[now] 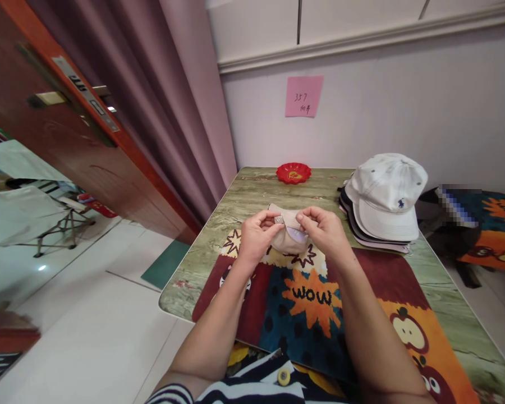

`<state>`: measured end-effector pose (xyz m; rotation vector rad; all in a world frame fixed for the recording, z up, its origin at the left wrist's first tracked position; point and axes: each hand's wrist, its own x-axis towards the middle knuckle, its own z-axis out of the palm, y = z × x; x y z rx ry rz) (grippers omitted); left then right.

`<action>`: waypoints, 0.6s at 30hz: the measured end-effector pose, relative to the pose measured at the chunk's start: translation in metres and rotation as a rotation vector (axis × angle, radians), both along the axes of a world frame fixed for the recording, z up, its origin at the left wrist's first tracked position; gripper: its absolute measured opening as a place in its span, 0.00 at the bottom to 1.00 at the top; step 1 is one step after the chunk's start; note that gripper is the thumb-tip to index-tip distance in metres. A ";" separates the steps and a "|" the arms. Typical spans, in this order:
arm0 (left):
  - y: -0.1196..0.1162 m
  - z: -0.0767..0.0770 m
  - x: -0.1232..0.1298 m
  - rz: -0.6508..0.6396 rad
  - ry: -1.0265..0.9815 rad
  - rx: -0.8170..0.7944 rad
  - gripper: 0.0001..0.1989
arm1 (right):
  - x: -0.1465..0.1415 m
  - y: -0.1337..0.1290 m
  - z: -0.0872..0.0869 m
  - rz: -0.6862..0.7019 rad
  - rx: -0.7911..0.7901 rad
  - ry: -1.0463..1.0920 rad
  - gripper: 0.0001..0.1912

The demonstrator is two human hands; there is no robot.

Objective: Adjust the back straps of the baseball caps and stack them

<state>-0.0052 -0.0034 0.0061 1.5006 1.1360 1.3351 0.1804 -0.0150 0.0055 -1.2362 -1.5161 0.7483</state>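
Note:
A beige cap (289,242) is held up in the middle, over the upper part of the patterned mat. My left hand (257,235) is closed, pinching the cap's edge at a small metal-looking piece. Opposite it, my right hand (323,227) pinches the other side of the same edge between thumb and fingers. The fabric sags below my fingertips, and part of it is hidden by the hands. To the right of my right hand stands a stack of caps, topped by a white cap (389,191) with a small dark blue emblem; darker and pink brims show beneath.
A red scalloped dish (293,173) sits near the back edge of the wood-patterned table (202,255). The mat (273,303) has cartoon prints. A pink note (303,96) is on the wall. At left are a wooden door (88,123), a curtain (172,84) and a folding chair (46,219).

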 end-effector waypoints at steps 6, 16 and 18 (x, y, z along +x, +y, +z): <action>0.000 -0.002 0.002 -0.003 0.000 0.013 0.12 | -0.002 0.001 -0.001 -0.022 -0.009 0.003 0.15; 0.007 -0.008 0.005 0.007 0.173 0.113 0.11 | 0.001 -0.002 0.005 -0.052 -0.080 -0.071 0.13; 0.009 -0.010 0.005 0.001 0.167 0.107 0.11 | 0.002 -0.001 0.005 -0.067 -0.089 -0.073 0.13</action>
